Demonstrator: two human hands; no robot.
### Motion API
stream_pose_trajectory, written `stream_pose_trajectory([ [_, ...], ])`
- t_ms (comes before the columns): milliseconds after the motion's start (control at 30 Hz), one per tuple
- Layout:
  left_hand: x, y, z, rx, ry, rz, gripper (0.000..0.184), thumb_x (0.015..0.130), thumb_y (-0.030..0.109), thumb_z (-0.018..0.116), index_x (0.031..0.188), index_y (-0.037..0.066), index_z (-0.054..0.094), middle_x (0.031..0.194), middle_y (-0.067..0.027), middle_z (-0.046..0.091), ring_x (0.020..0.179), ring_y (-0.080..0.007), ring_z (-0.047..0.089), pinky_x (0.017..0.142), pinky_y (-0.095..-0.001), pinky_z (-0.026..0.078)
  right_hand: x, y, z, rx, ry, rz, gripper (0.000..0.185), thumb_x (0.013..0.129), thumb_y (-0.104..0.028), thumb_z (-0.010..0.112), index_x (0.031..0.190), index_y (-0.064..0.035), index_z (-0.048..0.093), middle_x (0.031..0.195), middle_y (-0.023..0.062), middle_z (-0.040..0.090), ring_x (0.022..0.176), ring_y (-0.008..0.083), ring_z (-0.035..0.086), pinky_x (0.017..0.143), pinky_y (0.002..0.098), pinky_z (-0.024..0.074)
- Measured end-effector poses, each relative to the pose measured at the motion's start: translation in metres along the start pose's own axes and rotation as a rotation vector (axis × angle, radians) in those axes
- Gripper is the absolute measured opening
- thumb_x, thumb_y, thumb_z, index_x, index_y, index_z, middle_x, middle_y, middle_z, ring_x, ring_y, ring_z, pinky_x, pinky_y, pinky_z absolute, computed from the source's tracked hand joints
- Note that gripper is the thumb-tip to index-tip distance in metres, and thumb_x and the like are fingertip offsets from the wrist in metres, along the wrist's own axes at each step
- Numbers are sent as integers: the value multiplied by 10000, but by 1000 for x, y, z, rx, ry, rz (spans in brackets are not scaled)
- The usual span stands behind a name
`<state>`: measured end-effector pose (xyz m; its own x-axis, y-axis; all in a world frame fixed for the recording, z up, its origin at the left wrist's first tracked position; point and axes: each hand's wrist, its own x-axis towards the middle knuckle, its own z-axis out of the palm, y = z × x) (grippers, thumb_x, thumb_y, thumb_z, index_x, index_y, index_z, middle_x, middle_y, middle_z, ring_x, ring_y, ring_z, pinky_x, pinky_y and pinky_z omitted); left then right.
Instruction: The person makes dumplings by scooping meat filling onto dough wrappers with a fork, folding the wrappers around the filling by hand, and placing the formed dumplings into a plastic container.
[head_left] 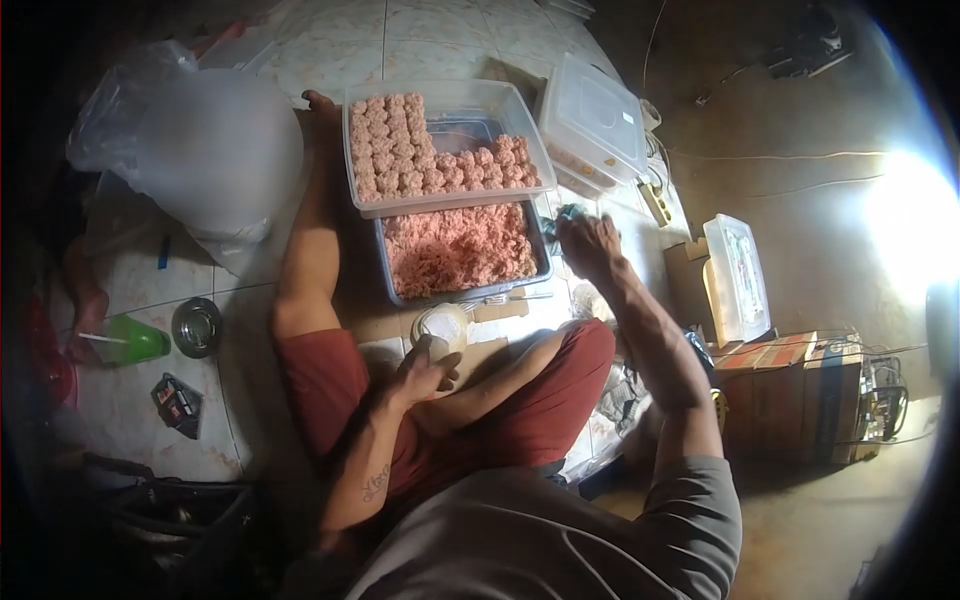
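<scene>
Clutching a teal cloth (571, 212), right hand (592, 243) with the minced-meat tub (545, 268) just to its left.

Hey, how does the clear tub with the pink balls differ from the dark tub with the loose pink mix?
The clear tub has see-through walls, while the dark tub is blue-grey. The clear tub holds pink balls packed in rows, leaving a bare patch; the dark tub holds pink mix in a rough, crumbly mass. The clear tub sits farther away, overlapping the dark tub's far part. Both are rectangular and open-topped.
</scene>
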<state>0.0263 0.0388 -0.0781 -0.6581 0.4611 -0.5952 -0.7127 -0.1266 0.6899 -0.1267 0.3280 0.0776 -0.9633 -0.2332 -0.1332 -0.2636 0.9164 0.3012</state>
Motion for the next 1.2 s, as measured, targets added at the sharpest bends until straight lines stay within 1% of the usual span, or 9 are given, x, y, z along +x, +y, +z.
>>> stream_pose_trajectory([
  [167, 57, -65, -23, 1050, 169, 847, 252, 987, 190, 532, 1130, -17, 546, 826, -199, 654, 702, -247, 709, 603, -404, 540, 51, 3, 17, -97, 255, -244, 98, 880, -136, 570, 887, -79, 650, 916, 89, 663, 957, 270, 626, 887, 421, 435],
  [300, 13, -7, -1, 596, 175, 330, 190, 952, 122, 539, 1063, -25, 588, 814, -215, 693, 690, -309, 709, 643, -440, 542, 45, -3, 41, -7, 204, -393, 249, 879, -146, 583, 1097, -32, 623, 969, 120, 673, 931, 255, 652, 949, 453, 431],
  [500, 20, -2, -15, 847, 142, 480, 208, 937, 171, 609, 1068, 10, 626, 875, -207, 716, 807, -356, 712, 728, -467, 535, 66, 12, 11, -275, -111, -460, 197, 905, -97, 554, 1028, -170, 689, 1035, 70, 710, 1052, 236, 655, 1083, 439, 369],
  [633, 22, 3, -15, 736, 108, 422, 218, 918, 143, 605, 1113, 45, 608, 950, -264, 692, 934, -457, 664, 792, -544, 510, 67, 0, 33, 256, -1, -243, 200, 945, -132, 528, 932, -164, 725, 1041, 48, 713, 1074, 224, 640, 1053, 450, 367],
  [767, 19, 1, -12, 819, 208, 475, 220, 922, 168, 596, 1083, 20, 616, 931, -254, 699, 918, -442, 674, 794, -529, 518, 77, 7, 11, -290, -204, -289, 247, 982, -185, 483, 995, -144, 726, 1107, 44, 721, 1116, 245, 622, 1079, 441, 354],
  [833, 13, 11, -5, 842, 237, 481, 220, 924, 176, 585, 1065, 11, 620, 918, -248, 704, 912, -426, 684, 793, -516, 525, 89, 28, 94, -39, 260, -275, 212, 925, -115, 550, 1017, -201, 721, 915, 29, 711, 1053, 194, 655, 1062, 499, 343],
  [900, -1, 33, -2, 593, 109, 251, 234, 927, 182, 559, 1058, 2, 632, 896, -240, 710, 918, -396, 702, 796, -483, 539, 80, 20, 87, 396, -11, -201, 205, 923, -102, 562, 1009, -208, 715, 940, 37, 711, 1056, 215, 655, 1100, 517, 331],
  [1033, 12, 13, -13, 708, 136, 380, 251, 921, 179, 544, 1066, 3, 648, 855, -245, 704, 914, -355, 717, 797, -440, 549, 68, 32, 22, -265, -181, -479, 93, 896, -141, 635, 950, -173, 705, 918, 39, 703, 1063, 218, 653, 1100, 559, 332],
  [1200, 73, -58, -26, 306, 162, 460, 384, 994, 304, 533, 1175, -23, 621, 1042, -202, 719, 982, -315, 703, 904, -414, 538, 33, 60, -15, 391, -155, -314, 110, 880, -165, 650, 909, -76, 708, 894, 104, 706, 908, 283, 691, 862, 500, 487],
])
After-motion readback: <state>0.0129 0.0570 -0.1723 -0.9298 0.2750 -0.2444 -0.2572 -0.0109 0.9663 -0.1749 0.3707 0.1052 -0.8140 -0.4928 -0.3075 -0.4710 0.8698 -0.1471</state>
